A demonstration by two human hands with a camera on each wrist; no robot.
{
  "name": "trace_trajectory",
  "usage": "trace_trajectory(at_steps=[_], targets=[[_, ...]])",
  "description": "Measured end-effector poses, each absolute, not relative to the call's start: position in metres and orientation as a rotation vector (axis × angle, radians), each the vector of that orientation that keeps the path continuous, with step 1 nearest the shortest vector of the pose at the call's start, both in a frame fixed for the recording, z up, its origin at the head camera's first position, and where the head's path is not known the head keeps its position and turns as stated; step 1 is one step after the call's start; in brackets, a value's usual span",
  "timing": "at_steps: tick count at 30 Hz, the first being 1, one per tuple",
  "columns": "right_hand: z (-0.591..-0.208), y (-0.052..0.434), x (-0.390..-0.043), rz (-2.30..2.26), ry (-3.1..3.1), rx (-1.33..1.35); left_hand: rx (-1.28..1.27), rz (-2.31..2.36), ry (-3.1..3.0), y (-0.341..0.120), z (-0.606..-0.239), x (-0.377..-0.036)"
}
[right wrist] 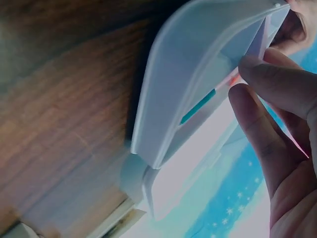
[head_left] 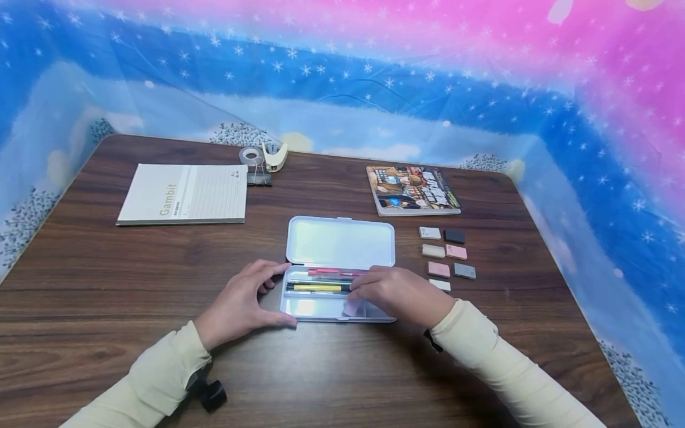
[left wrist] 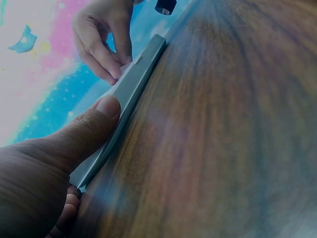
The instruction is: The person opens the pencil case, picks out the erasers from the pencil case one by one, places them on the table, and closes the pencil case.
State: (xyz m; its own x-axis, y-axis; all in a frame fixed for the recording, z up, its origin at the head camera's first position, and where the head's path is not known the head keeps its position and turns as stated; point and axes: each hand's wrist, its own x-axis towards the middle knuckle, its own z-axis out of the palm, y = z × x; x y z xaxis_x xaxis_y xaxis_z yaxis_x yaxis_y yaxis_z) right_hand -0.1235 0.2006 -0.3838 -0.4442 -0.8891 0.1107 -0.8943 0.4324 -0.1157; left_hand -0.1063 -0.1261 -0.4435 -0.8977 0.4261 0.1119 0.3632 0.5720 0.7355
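Observation:
A clear plastic pencil case (head_left: pixel 316 307) lies open on the brown table (head_left: pixel 107 267), its lid (head_left: pixel 340 241) flat behind the tray. A red pen (head_left: pixel 332 271) and a yellow pen (head_left: pixel 318 288) lie in the tray. My left hand (head_left: pixel 251 300) grips the tray's left end, with the thumb (left wrist: pixel 96 121) against its front edge (left wrist: pixel 131 91). My right hand (head_left: pixel 374 288) reaches into the tray's right part and pinches a small pale pink eraser (head_left: pixel 352 307). In the right wrist view its fingers (right wrist: pixel 267 104) curl beside the case (right wrist: pixel 198 74).
Several erasers (head_left: pixel 448 252) lie in two columns right of the case. A picture book (head_left: pixel 412 189) sits behind them. At the back left are a notebook (head_left: pixel 184 193), a tape roll (head_left: pixel 251 156), a stapler (head_left: pixel 275 156) and a binder clip (head_left: pixel 259 177).

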Motion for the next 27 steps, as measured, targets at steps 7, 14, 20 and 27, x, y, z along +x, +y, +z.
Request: trace_trajectory(at_steps=[7,14,20,27], targets=[[-0.379,0.232,-0.118,0.612,-2.792,1.331,0.682,1.255,2.702,-0.125,-0.444,-0.105],[-0.384,0.309,-0.109,0.677,-2.825,0.834,0.702,1.274,2.714,-0.124,-0.444,-0.105],[-0.396,0.372,-0.095,0.569,-2.858,0.518,0.726,1.279,2.729,-0.124,-0.445,-0.106],[-0.407,0.402,-0.090,0.574,-2.934,0.381,0.740,1.297,2.733,-0.123,-0.446,-0.106]])
